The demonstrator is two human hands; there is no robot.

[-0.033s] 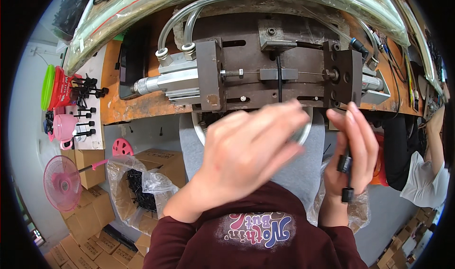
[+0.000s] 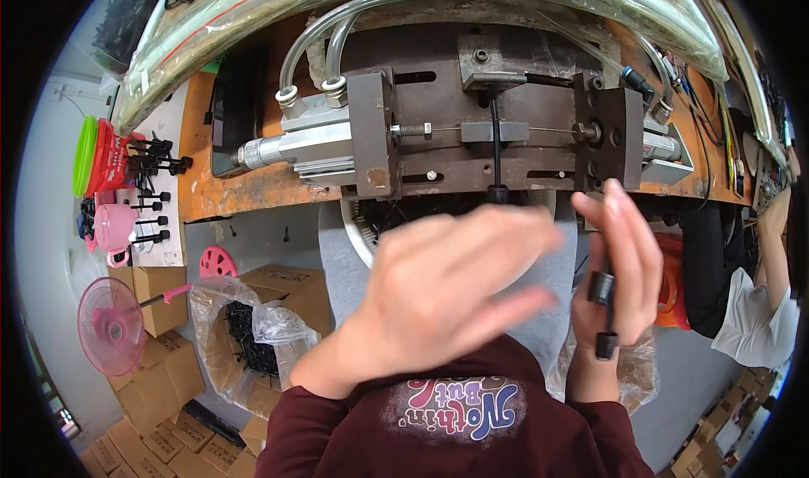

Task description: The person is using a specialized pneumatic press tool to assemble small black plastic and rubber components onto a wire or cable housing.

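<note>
My left hand [image 2: 459, 284], blurred by motion, is just in front of the metal fixture [image 2: 438, 162]. Its fingers are stretched out with the thumb apart, and nothing shows in them. A thin black rod [image 2: 496, 153] lies across the small grey block [image 2: 474, 131] in the middle of the fixture; its black cap [image 2: 498, 194] hangs over the front edge. To the right, my right hand [image 2: 628, 267] is closed around black capped rods [image 2: 605, 343]. Two caps stick out below its fingers, while the rods' other ends are hidden by the hand.
Air cylinders [image 2: 324, 145] with clear hoses flank the fixture. A white-rimmed basin [image 2: 358, 233] with black parts sits on my lap. At left are a pink fan [image 2: 110, 324], a pink cup [image 2: 114, 227] and a bagged box of black parts [image 2: 253, 343]. Another person [image 2: 754, 318] sits at right.
My left hand has moved slightly down and right, uncovering the rod's cap at the fixture's front edge. My right hand has shifted a little left with its rods.
</note>
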